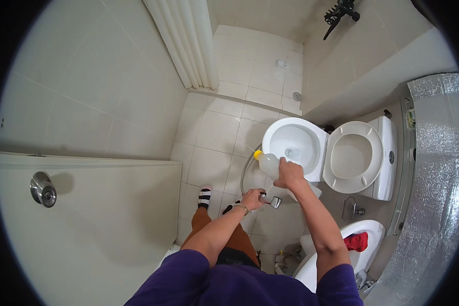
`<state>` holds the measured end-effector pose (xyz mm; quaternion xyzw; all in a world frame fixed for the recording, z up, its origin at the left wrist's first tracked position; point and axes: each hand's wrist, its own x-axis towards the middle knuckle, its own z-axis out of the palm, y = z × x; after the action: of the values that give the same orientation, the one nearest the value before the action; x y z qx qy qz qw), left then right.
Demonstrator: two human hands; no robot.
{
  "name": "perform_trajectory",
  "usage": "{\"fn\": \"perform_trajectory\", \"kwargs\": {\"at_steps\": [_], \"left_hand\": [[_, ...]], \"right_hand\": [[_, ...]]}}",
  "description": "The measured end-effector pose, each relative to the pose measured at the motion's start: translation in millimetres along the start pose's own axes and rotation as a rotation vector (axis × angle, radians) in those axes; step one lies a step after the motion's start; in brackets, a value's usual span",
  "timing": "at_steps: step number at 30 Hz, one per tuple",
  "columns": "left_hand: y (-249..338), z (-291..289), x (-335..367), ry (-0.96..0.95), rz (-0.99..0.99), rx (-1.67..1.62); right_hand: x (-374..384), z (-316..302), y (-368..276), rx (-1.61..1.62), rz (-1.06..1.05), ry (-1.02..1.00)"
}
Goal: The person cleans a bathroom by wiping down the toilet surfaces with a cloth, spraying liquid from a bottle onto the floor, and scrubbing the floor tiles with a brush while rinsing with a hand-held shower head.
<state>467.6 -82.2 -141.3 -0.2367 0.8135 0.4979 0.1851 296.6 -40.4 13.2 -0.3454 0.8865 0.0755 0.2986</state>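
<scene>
My left hand [252, 199] is closed round the handle of a chrome hand sprayer [275, 202], whose head points right. A grey flexible hose [243, 176] curves up from near that hand toward the bottle. In my right hand [290, 174] is a translucent pale bottle [269, 164] with a yellow cap [257, 154]. It is tilted, cap end to the left, over the near left edge of the white toilet bowl [270, 137]. Both the seat and lid [376, 176] stand raised against the tank, and a little water shows in the bowl.
Right of me is a white washbasin [376, 233] with a red cloth [356, 241] in it. A door [102, 214] with a round metal knob [43, 189] stands at the left. Beyond the tiled floor [214, 130], a cream curtain [188, 46] hangs by a low ledge.
</scene>
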Motion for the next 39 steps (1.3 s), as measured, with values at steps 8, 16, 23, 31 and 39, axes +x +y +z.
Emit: {"fn": "perform_trajectory", "kwargs": {"at_steps": [8, 16, 23, 31, 39], "left_hand": [[-2.1, 7.6, 9.0, -0.011, 0.010, 0.091], [-13.4, -10.5, 5.7, -0.022, 0.049, 0.108], [-66.3, -26.4, 5.2, -0.027, 0.202, 0.267], [-80.7, -55.3, -0.1, -0.276, 0.225, 0.208], [-140.5, -82.6, 25.2, -0.140, 0.250, 0.239]], "right_hand": [[91.7, -12.6, -47.9, 0.151, 0.005, -0.259], [103.4, 27.8, -61.4, 0.206, 0.007, -0.367], [58.3, 36.6, -71.1, 1.088, 0.292, -0.359], [-62.5, 94.3, -59.1, 1.471, 0.154, 0.102], [-186.3, 234.6, -50.2, 2.011, 0.531, -0.082]]}}
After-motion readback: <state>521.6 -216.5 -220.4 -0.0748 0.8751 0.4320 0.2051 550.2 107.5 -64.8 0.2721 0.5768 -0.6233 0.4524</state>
